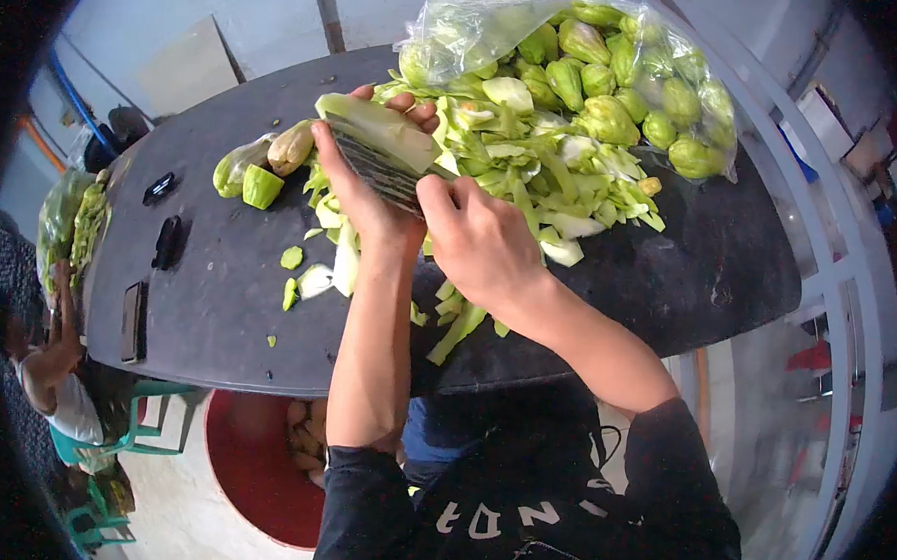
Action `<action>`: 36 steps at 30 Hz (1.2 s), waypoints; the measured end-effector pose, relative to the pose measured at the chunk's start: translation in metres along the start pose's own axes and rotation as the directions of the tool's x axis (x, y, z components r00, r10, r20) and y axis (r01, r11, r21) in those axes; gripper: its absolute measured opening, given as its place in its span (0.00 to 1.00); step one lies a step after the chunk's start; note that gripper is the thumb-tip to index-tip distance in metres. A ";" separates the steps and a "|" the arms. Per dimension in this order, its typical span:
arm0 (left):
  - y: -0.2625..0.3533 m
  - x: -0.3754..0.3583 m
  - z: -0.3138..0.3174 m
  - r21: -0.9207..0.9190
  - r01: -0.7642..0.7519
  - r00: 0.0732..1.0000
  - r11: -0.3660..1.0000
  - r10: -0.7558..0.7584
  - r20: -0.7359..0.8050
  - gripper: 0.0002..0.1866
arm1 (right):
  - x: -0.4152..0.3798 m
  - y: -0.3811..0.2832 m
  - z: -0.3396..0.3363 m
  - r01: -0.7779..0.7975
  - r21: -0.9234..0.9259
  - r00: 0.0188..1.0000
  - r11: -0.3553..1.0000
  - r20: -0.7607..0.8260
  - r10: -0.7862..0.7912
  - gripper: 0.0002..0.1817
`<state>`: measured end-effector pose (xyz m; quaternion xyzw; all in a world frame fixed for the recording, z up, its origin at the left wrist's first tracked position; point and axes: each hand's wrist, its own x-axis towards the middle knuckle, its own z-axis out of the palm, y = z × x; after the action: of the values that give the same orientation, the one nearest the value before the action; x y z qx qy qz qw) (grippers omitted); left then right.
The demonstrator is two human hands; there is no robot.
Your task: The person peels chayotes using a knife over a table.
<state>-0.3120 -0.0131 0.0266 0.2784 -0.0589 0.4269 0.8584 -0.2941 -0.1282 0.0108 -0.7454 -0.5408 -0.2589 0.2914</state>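
Note:
My left hand (pixel 360 198) is wrapped round a peeled, pale green chayote (pixel 390 132), held above the table. My right hand (pixel 485 244) grips a knife whose handle is hidden in the fist. The wide, streaked grey knife blade (pixel 373 169) lies against the near side of the chayote, between my two hands. A heap of green peelings (pixel 533 174) spreads under and beyond the hands. Left of my left hand sit some whole chayotes (pixel 241 166) and a cut chayote piece (pixel 262 187). Small trimmed slices (pixel 291 258) lie closer to me.
A clear plastic bag (pixel 469 41) full of unpeeled chayotes (pixel 611 117) rests at the back of the dark table (pixel 227 320). A phone (pixel 132 321) and two small black items lie left. Below stands a red tub (pixel 240 471) with pale pieces inside. Another person (pixel 59 383) handles bagged greens far left.

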 end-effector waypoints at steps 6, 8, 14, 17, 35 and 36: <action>-0.003 0.003 -0.009 0.161 -0.066 0.997 0.985 0.059 0.045 0.32 | 0.000 0.003 -0.002 0.007 0.039 1.000 0.999 0.009 -0.007 0.10; -0.004 0.004 -0.010 0.212 -0.070 0.997 0.975 0.063 0.040 0.31 | 0.000 0.005 -0.002 -0.046 0.137 0.999 0.989 0.023 0.044 0.09; 0.002 0.008 -0.012 0.307 -0.130 0.953 0.943 0.034 0.300 0.36 | 0.010 0.017 -0.019 -0.172 0.350 0.985 0.921 0.070 0.158 0.06; 0.005 0.010 -0.015 0.412 -0.073 0.954 0.908 -0.057 0.294 0.41 | 0.017 0.031 -0.027 -0.216 0.394 0.974 0.893 0.148 0.171 0.07; 0.010 0.028 -0.046 0.018 0.300 0.949 0.954 -0.301 0.091 0.28 | 0.026 0.095 -0.038 -0.534 0.715 0.845 0.451 0.451 0.285 0.13; 0.011 0.028 -0.046 -0.013 0.318 0.943 0.948 -0.314 0.110 0.28 | 0.025 0.095 -0.039 -0.530 0.717 0.848 0.453 0.450 0.281 0.13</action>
<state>-0.3093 0.0361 0.0018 0.2934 -0.0657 0.2674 0.9155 -0.1987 -0.1630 0.0404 -0.6573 -0.4349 0.2034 0.5810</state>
